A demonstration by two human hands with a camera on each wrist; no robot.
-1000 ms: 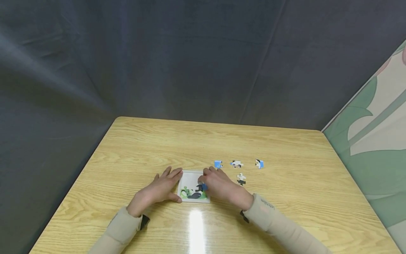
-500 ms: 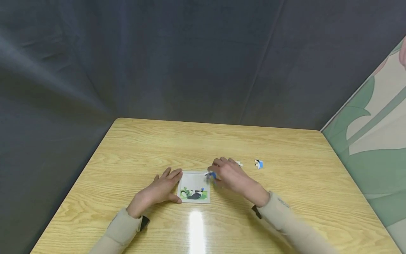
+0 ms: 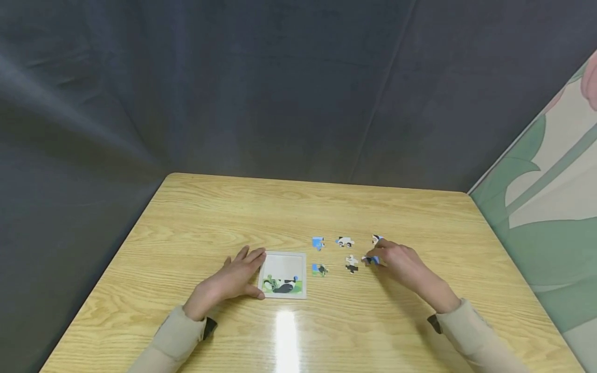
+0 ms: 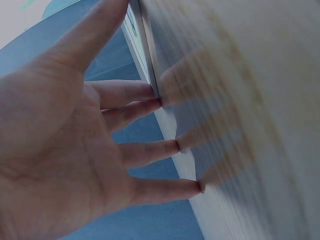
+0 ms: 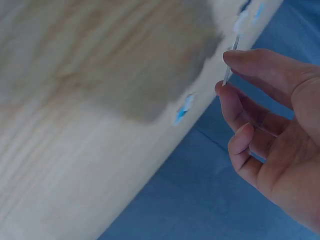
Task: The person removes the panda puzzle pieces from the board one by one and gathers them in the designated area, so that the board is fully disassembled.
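Observation:
A white puzzle tray (image 3: pixel 282 254) lies on the table, its lower part filled with green, black and white picture pieces. My left hand (image 3: pixel 237 277) rests along the tray's left side with fingers spread. In the left wrist view, the straight fingers of my left hand (image 4: pixel 80 140) touch the table close to the tray edge (image 4: pixel 146 47). Farther right, my right hand (image 3: pixel 402 265) pinches a black and blue puzzle piece (image 3: pixel 371 260) at the table. The right wrist view shows this piece (image 5: pixel 230 62) edge-on between thumb and fingertip of my right hand (image 5: pixel 280 110).
Loose puzzle pieces lie right of the tray: a blue one (image 3: pixel 317 242), a panda-face one (image 3: pixel 345 242), a black and white one (image 3: pixel 352 264), a green and blue one (image 3: pixel 319 270), and one (image 3: pixel 377 238) partly behind the right hand. Dark cloth (image 3: pixel 280 103) hangs behind the table (image 3: pixel 224 207).
My right hand has moved from over the tray's right part to the right, taking the black and blue piece along. The green and blue piece now shows beside the tray. The left hand stays.

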